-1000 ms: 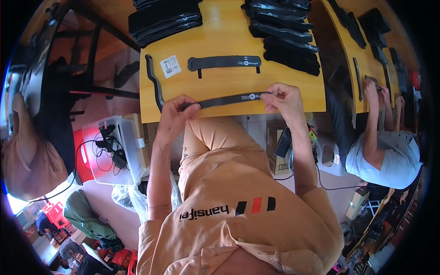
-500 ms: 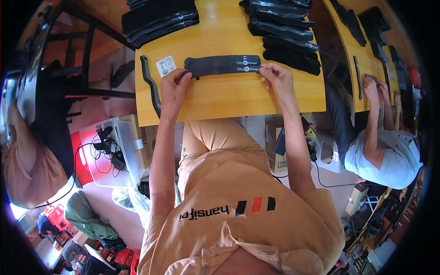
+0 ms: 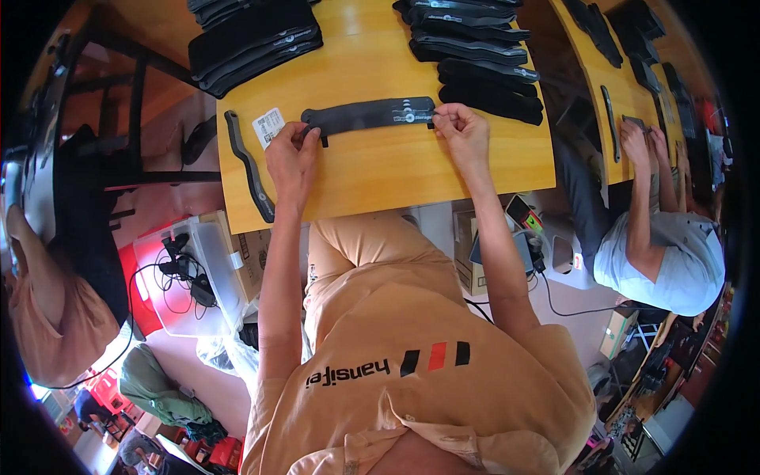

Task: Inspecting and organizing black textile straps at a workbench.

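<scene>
A small stack of dark grey straps [image 3: 368,115] with pale print at the right end lies across the yellow table in front of me. My left hand [image 3: 291,162] is closed, thumb and fingers pinching the left end of the top strap. The right end is pinched between the fingertips of my right hand [image 3: 465,141]. The top strap lies nearly over those beneath, and small dark tabs show below its near edge. How many lie under it is hidden. Left of my left hand are a white printed label [image 3: 267,125] and a single curved grey strap [image 3: 248,168].
Piles of black and grey straps stand at the far left [image 3: 257,46] and far right [image 3: 475,59] of the table [image 3: 372,178]. A clear plastic bin [image 3: 186,277] with cables sits low at left. A co-worker [image 3: 661,253] handles a dark piece at the right-hand table.
My hands have shifted the top strap away from me, so it covers more of the straps beneath and their printed ends overlap. The whole view has also shifted slightly.
</scene>
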`<state>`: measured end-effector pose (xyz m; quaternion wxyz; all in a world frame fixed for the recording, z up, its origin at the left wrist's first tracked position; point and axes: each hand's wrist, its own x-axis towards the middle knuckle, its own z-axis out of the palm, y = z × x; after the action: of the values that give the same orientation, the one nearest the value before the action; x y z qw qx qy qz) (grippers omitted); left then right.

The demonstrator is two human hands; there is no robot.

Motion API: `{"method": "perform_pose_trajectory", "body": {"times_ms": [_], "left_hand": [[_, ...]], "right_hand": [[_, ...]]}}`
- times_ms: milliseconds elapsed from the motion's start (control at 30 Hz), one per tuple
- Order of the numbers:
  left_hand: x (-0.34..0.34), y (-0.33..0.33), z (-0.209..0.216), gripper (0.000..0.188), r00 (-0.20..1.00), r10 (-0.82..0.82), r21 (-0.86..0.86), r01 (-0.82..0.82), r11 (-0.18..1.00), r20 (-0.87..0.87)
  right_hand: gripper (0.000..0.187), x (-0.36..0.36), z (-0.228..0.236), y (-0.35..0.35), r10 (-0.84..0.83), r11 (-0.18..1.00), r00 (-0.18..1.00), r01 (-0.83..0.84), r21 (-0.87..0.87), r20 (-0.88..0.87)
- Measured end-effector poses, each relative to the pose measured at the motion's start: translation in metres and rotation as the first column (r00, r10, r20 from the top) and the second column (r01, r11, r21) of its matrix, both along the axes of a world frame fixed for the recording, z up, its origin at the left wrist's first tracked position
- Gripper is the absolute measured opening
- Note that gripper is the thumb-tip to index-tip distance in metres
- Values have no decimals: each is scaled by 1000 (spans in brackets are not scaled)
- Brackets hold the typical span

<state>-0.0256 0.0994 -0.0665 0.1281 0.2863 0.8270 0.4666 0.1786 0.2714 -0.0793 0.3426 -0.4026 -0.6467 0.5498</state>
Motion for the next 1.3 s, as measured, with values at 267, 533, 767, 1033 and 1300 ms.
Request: {"method": "perform_pose_trajectory", "body": {"times_ms": [267,533,767,1033,1300], "left_hand": [[-4,1,0,23,999,-2,-19,3,1000,46],[-6,1,-2,23,997,10,-11,-10,1000,79],[-8,2,-2,22,995,24,-31,-21,999,92],[-7,6,5,24,997,34,-91,-28,995,67],[-5,8,14,25,997,42,-145,-33,989,59]], "right_hand": [[8,-2,11,-3,-36,999,999,37,-38,36],[14,-8,7,-5,-85,992,996,83,-98,-17],[15,-11,6,-4,-120,992,993,120,-39,-3],[15,-12,7,-3,-135,990,990,136,-26,38],[15,-13,7,-3,-149,989,988,150,-15,35]]}}
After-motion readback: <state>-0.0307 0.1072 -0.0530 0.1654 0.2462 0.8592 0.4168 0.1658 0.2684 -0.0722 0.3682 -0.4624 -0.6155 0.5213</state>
